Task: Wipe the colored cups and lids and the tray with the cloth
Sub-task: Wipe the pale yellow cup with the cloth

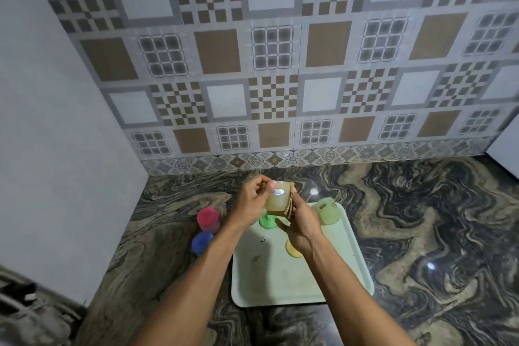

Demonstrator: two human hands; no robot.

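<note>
My left hand (252,199) grips a pale yellow translucent cup (276,201) with an oval sticker, lifted above the tray. My right hand (302,223) holds a folded tan cloth (290,206) against the cup's right side. Below lies a pale green tray (280,281). On it stand a light green cup (327,211) upside down at the far right, a green lid (265,220) partly hidden by my hands, and a yellow lid (292,250) under my right wrist. A pink cup (207,218) and a blue cup (200,243) stand on the counter left of the tray.
The dark marbled counter (421,233) spreads to the right and front. A patterned tile wall (280,64) rises behind and a plain wall (56,149) closes the left side. Small specks of dirt (256,258) lie on the tray. A dark stove edge (25,303) shows at lower left.
</note>
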